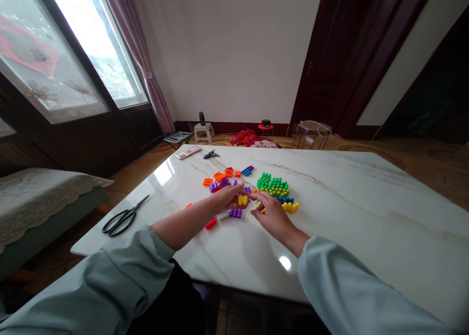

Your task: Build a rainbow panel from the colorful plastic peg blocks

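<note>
Small plastic building pieces in several colours lie in the middle of a white marble table [348, 213]. My left hand [227, 197] rests palm up among them with a yellow piece [242, 200] at its fingertips; its fingers are loosely curled around it. My right hand [270, 213] sits just to the right, fingers bent down onto the table beside the yellow piece and a thin stick. A green cluster [273, 184], blue pieces [285, 199] and more yellow pieces [290, 207] lie right behind it. Orange pieces [220, 176] and purple pieces [235, 213] surround my left hand.
Black scissors [123, 218] lie near the table's left edge. A pink phone [187, 152] and a bunch of keys [210, 154] sit at the far left corner. Beyond the table stand small stools [203, 131], a metal-framed stool [311, 132] and a dark door.
</note>
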`<action>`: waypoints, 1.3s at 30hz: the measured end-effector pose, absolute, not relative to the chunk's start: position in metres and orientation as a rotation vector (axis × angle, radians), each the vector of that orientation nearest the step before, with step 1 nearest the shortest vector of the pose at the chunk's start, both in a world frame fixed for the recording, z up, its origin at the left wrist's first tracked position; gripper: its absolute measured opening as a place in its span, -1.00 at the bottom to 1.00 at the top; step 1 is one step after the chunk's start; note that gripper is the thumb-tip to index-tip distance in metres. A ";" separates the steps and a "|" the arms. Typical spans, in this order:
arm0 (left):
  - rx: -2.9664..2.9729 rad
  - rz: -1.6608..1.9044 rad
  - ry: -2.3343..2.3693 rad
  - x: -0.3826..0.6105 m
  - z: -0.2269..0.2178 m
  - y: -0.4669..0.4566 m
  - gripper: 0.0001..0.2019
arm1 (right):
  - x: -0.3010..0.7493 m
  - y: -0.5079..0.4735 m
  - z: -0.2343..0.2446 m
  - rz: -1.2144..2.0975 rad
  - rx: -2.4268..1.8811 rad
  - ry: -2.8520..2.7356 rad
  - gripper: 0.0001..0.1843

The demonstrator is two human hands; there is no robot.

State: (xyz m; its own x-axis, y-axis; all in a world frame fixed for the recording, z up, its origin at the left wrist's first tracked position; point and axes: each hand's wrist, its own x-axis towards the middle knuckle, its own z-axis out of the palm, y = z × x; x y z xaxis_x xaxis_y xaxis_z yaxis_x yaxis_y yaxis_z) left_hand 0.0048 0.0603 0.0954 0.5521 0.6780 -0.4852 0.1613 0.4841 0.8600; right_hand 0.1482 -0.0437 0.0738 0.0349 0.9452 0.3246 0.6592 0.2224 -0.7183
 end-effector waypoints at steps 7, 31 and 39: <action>1.041 0.231 0.838 0.005 0.096 0.055 -0.58 | 0.152 -0.043 0.071 0.330 -1.429 -1.857 -0.73; 1.290 0.149 0.656 0.001 0.094 0.053 -0.60 | 0.153 -0.046 0.080 0.287 -1.544 -1.751 -0.92; 1.289 0.298 0.669 0.005 0.099 0.051 -0.48 | 0.154 -0.045 0.081 0.150 -1.514 -1.668 -0.97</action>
